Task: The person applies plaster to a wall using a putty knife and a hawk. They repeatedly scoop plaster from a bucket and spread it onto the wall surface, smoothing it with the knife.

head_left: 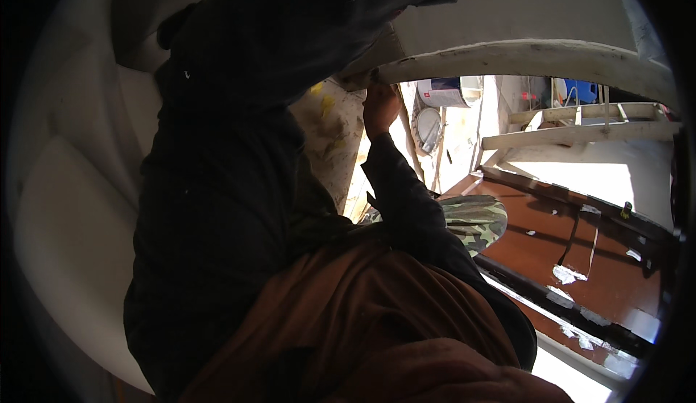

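My right hand point(382, 109) is closed, raised against the underside of a pale curved beam point(515, 59) near its left end. A small dark bit shows above the fingers, but what they grip is hidden. My left arm point(290, 33), in a dark sleeve, reaches up across the top of the view, and its hand is not visible. Behind the right hand, a white and dark blue bucket point(444, 93) lies near a round white tin point(428, 124) with something long and pale across it.
Smooth white curved walls point(72, 243) rise on the left. To the right lies a brown panel point(536, 222) with dark strips and white patches. Beyond it is a pale slatted frame point(580, 117) and a blue object point(581, 90). My camouflage-covered knee point(478, 222) sits beside the panel.
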`<control>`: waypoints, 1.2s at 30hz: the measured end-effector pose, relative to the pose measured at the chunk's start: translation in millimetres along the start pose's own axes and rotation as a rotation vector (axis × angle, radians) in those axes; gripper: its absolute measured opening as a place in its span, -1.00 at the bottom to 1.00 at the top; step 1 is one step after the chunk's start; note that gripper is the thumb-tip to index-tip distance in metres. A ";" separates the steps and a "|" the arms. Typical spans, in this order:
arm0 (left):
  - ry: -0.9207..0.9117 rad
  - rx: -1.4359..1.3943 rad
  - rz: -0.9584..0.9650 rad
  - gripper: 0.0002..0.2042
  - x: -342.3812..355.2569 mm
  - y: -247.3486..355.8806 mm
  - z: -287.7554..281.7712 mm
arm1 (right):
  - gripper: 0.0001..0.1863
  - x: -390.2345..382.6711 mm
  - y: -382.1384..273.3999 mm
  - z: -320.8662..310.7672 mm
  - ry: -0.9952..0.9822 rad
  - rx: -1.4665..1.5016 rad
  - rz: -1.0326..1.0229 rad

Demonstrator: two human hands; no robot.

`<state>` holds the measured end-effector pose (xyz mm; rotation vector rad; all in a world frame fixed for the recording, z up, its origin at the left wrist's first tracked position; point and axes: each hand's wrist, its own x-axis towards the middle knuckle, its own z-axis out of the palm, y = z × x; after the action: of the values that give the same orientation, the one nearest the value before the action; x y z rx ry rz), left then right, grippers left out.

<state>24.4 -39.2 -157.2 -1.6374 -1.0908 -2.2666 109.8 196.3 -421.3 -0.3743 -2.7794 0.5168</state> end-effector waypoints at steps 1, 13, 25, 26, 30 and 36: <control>0.002 0.003 -0.003 -0.78 0.9 -0.7 0.6 | -0.62 1.6 -3.6 -1.1 -0.024 -0.118 0.025; -0.005 -0.007 -0.033 -0.79 5.9 -10.6 0.6 | -0.59 -21.3 -23.9 -20.0 -0.116 -0.288 0.086; -0.009 -0.004 -0.053 -0.79 5.9 -8.1 -2.8 | -0.59 -20.6 -25.7 -10.7 -0.104 -0.298 0.243; -0.010 -0.006 -0.051 -0.79 4.8 -6.9 -4.0 | -0.60 -23.9 -24.3 -13.4 -0.090 -0.274 0.194; -0.003 -0.005 -0.039 -0.79 1.0 -2.8 -8.5 | -0.64 -20.3 -16.7 -14.6 -0.008 -0.224 0.084; 0.002 0.005 -0.028 -0.80 0.1 0.9 -12.2 | -0.55 4.1 -13.2 -5.9 0.044 -0.262 0.118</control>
<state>15.4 -47.4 -158.4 -1.6278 -1.1249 -2.2803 105.4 187.5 -410.1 -0.6024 -2.7987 0.1659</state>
